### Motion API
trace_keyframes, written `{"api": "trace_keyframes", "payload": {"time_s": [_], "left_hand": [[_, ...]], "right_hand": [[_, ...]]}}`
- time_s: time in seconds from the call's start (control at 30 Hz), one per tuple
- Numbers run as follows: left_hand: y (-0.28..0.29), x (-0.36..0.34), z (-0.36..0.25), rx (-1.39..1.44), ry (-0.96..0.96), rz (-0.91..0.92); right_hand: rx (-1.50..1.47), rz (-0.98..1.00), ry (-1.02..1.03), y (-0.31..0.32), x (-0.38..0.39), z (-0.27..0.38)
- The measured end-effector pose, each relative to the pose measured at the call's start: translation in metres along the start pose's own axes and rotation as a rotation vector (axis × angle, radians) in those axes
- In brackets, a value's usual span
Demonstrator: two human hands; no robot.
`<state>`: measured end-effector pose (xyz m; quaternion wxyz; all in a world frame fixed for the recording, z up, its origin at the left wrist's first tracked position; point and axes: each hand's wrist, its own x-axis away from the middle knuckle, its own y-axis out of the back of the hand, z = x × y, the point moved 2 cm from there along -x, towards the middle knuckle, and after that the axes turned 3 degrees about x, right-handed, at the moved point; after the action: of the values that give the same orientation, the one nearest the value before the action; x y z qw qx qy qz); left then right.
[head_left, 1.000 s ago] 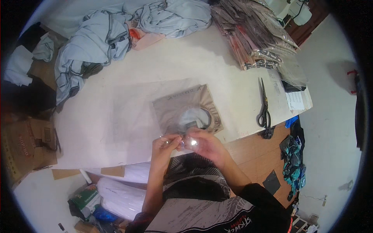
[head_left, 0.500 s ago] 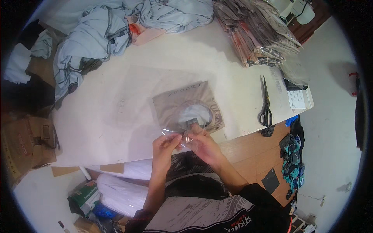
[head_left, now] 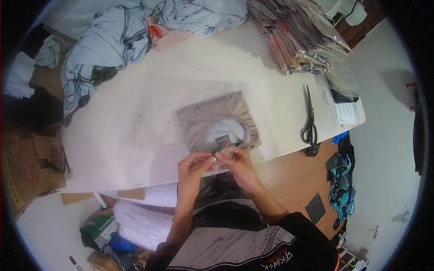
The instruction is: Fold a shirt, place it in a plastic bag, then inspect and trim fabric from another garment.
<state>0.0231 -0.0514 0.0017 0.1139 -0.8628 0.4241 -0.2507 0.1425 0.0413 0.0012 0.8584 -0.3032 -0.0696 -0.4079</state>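
kinda messy heap of pale cloth (head_left: 106, 52) up back on the table (head_left: 97, 144), peachy scrap (head_left: 172, 39) beside it, black scissors (head_left: 309, 122) (handles toward the near edge, fwiw), cardboard box (head_left: 34, 167) off left, teal-and-black clothes (head_left: 339, 180) heaped by the wall (head_left: 384, 149)

Bare fingers (head_left: 195, 159), black sleeves (head_left: 300, 228), grey streaked shirt panel (head_left: 217, 246), white-and-red lettering (head_left: 276, 259)

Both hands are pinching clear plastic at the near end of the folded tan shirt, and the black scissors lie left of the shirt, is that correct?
No, the black scissors lie right of the folded tan shirt, as the head view shows. The left hand and right hand pinch clear plastic at its near end.
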Motion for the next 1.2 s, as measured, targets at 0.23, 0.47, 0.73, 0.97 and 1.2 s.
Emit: {"api": "trace_keyframes", "payload": {"time_s": [0.23, 0.47, 0.73, 0.97, 1.2], "left_hand": [[-0.003, 0.003, -0.004, 0.005, -0.014, -0.023], [-0.01, 0.005, -0.008, 0.02, 0.014, -0.025], [-0.01, 0.002, -0.028, -0.093, 0.021, 0.014], [-0.002, -0.004, -0.031, -0.116, -0.072, 0.093], [0.022, -0.018, -0.039, 0.081, -0.027, -0.085]], "right_hand": [[0.0, 0.016, 0.002, 0.0, 0.005, 0.006], [0.081, -0.041, 0.084, 0.008, 0.013, 0.012], [1.339, 0.121, 0.999, -0.011, 0.018, 0.068], [1.426, 0.554, 0.943, -0.022, 0.005, 0.086], [1.396, 0.571, 1.112, -0.018, 0.011, 0.084]]}}
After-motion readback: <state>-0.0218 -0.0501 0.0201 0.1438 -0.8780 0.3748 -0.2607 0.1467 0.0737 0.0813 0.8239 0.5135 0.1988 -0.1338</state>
